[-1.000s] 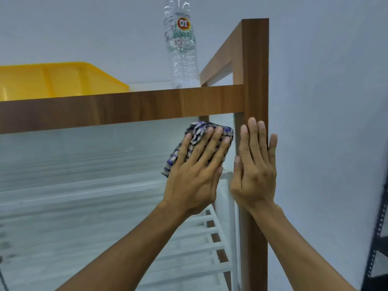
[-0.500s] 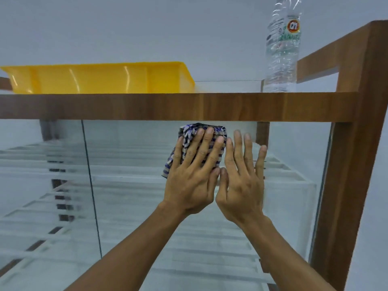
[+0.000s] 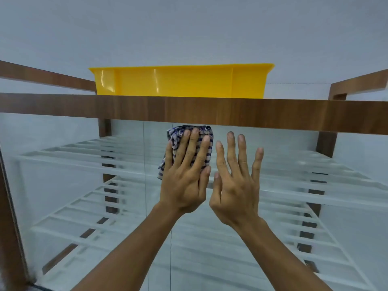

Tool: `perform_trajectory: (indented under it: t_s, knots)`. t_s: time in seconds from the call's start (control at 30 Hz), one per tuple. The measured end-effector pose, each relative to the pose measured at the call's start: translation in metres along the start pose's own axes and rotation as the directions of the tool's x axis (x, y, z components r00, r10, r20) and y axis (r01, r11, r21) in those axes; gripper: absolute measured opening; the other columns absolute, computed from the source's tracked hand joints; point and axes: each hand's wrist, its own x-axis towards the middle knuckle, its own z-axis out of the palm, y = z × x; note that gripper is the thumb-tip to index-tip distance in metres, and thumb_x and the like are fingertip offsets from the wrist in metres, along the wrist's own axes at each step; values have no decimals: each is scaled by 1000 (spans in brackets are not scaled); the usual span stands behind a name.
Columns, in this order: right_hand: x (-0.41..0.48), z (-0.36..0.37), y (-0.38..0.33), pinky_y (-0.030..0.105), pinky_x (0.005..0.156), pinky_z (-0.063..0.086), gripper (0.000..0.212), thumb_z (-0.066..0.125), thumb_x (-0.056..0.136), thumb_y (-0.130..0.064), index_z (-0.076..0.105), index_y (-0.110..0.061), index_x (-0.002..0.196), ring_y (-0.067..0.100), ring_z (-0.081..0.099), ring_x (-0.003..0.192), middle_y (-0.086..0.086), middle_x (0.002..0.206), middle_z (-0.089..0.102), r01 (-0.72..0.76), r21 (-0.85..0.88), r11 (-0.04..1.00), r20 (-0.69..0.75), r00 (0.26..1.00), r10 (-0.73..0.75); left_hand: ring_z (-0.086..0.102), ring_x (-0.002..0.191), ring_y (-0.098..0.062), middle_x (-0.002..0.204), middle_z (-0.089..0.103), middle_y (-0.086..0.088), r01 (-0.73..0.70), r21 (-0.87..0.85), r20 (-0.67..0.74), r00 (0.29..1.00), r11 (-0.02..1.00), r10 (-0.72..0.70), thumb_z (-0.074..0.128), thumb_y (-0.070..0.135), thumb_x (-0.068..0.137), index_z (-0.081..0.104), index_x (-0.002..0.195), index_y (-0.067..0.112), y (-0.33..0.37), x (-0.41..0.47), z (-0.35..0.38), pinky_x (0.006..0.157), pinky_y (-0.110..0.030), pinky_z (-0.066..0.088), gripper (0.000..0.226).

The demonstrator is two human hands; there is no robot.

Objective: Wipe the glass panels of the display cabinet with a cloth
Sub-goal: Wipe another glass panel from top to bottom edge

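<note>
A folded blue-and-white checked cloth (image 3: 204,134) lies flat against the front glass panel (image 3: 294,164) of the wood-framed display cabinet, just under the top rail (image 3: 273,114). My left hand (image 3: 185,175) presses the cloth onto the glass with straight fingers. Right beside it, my right hand (image 3: 237,181) is spread with straight fingers at the same pane, holding nothing. A vertical seam (image 3: 144,164) between two panes runs just left of the cloth.
A yellow plastic tub (image 3: 180,81) stands on top of the cabinet. White slatted shelves (image 3: 84,164) show through the glass. Wooden posts frame the cabinet at the far left (image 3: 10,227) and back right (image 3: 326,143). A pale wall lies behind.
Both hands and the cloth have slid left along the glass, away from the right corner post. The water bottle has left the view and the yellow tub is now centred above.
</note>
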Motion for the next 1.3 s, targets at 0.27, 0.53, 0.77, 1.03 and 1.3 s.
perform_trajectory:
  t_s: [0.27, 0.53, 0.77, 1.03, 1.3]
  knots:
    - [-2, 24, -23, 63, 125, 2, 64, 46, 94, -21, 35, -5, 156, 35, 14, 156, 17, 166, 23, 25, -28, 999, -10, 1000, -25, 6, 160, -27, 172, 8, -11, 150, -26, -75, 986, 988, -151, 27, 34, 108, 14, 163, 12, -52, -34, -4, 129, -53, 1, 61]
    - [-14, 17, -12, 57, 127, 5, 59, 48, 99, -18, 36, -5, 155, 34, 15, 156, 19, 165, 25, 82, -2, 997, 31, 996, -82, 4, 160, -30, 171, 9, -16, 244, -90, -68, 966, 966, -250, 27, 33, 108, 18, 162, 5, -23, -44, 3, 128, -55, -1, 61]
    - [-30, -3, 26, 57, 127, 2, 58, 47, 101, -21, 33, -12, 157, 31, 13, 157, 16, 166, 23, 85, -83, 993, 43, 996, -81, 5, 160, -26, 171, 10, -11, 118, -80, -42, 992, 990, -121, 30, 32, 109, 14, 163, 11, 30, -27, 13, 128, -56, 4, 60]
    - [-52, -58, 118, 60, 126, 5, 54, 33, 105, -25, 32, -12, 157, 32, 13, 157, 16, 166, 22, 7, -199, 980, 20, 1000, -3, 7, 160, -24, 171, 14, -11, -38, -82, 0, 999, 996, 39, 34, 33, 109, 21, 163, 12, 106, 7, 26, 129, -53, 3, 60]
    - [-62, -88, 162, 59, 126, 9, 54, 32, 105, -24, 29, -8, 157, 31, 15, 156, 16, 166, 21, -25, -214, 976, -41, 999, 17, 4, 160, -23, 172, 10, -10, -62, -88, -5, 998, 994, 62, 29, 33, 109, 17, 164, 13, 198, 30, 45, 129, -52, -1, 60]
